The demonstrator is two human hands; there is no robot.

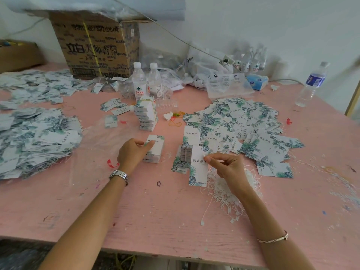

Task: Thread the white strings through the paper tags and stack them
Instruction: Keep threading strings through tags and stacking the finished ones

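Thumb and forefinger of my right hand point(224, 164) pinch one tag point(197, 169) above the string pile point(231, 193); my left hand point(132, 152) grips the small stack point(157, 152) beside it.

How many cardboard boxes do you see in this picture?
2. The large printed cardboard box stands at the back, left of centre; a smaller box sits at the far left edge. More may be hidden behind the clutter.
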